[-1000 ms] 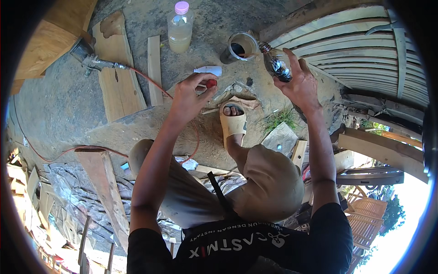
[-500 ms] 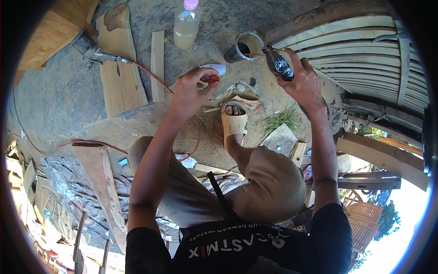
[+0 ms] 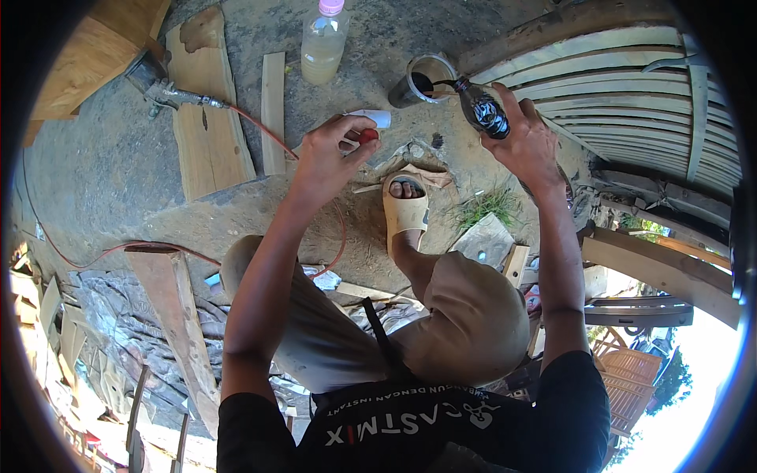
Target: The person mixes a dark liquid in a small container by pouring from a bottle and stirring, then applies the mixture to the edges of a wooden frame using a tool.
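My right hand (image 3: 524, 140) is closed round a dark plastic bottle (image 3: 482, 110), tilted with its mouth toward a clear container (image 3: 434, 65). Dark liquid runs from the bottle's mouth into that container, which has dark liquid inside. My left hand (image 3: 335, 154) pinches a small red bottle cap (image 3: 368, 136) between its fingers. Just beyond the left fingers lies a white cylindrical object (image 3: 375, 118), partly hidden by the hand. Farther off stands a clear bottle (image 3: 323, 47) with a pink cap and cloudy liquid.
A spray gun (image 3: 162, 93) with a red hose (image 3: 264, 132) rests at the far left, by wooden boards (image 3: 209, 150). A slatted wooden piece (image 3: 623, 79) stands at the right. My sandalled foot (image 3: 406, 206) is on the ground between my arms.
A dark stream now shows between the bottle's mouth and the container. The bottle has shifted very slightly; my left hand has stayed in place with the cap.
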Demonstrator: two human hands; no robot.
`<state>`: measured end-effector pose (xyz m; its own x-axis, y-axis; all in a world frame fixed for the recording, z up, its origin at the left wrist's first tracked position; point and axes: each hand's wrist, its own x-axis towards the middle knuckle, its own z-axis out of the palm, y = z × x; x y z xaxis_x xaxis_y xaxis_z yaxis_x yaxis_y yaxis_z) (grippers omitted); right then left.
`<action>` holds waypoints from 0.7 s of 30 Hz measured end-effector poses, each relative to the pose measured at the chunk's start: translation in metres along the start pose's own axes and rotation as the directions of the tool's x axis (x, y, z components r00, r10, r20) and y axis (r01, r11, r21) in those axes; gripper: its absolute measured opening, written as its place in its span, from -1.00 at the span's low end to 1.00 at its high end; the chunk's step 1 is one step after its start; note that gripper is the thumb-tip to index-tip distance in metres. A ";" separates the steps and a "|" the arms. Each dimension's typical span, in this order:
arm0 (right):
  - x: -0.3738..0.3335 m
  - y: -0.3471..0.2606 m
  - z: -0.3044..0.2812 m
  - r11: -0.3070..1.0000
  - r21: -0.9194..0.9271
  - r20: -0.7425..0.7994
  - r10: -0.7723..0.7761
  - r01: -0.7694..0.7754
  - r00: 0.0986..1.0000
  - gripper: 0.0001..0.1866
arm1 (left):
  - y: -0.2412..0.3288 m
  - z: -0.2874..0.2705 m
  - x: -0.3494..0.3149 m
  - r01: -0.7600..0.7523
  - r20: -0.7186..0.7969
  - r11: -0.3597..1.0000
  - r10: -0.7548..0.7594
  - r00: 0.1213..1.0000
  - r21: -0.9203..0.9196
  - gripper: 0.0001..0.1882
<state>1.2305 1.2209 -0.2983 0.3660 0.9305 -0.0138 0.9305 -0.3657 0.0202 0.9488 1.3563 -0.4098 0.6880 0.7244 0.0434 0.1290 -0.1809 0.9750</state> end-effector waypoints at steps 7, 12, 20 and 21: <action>0.000 0.001 -0.001 1.000 0.001 0.011 0.016 -0.016 1.000 -0.07 | -0.002 0.001 0.001 -0.005 0.005 1.000 0.005 1.000 0.000 -0.73; -0.003 0.003 0.001 1.000 0.005 -0.018 0.019 -0.019 1.000 -0.09 | -0.002 0.001 0.002 -0.009 0.005 1.000 0.009 1.000 -0.003 -0.72; -0.008 0.002 0.004 0.993 0.107 -0.026 0.049 -0.046 0.998 -0.12 | -0.005 0.000 0.001 -0.011 0.010 1.000 0.011 1.000 -0.025 -0.71; -0.009 0.000 0.003 0.987 0.145 -0.010 0.074 -0.071 0.997 -0.12 | -0.005 -0.001 0.001 -0.018 0.009 0.999 0.019 1.000 -0.027 -0.71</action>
<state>1.2273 1.2127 -0.3016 0.4333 0.9012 -0.0023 0.8942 -0.4303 -0.1236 0.9481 1.3583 -0.4142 0.6968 0.7148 0.0595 0.0971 -0.1762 0.9795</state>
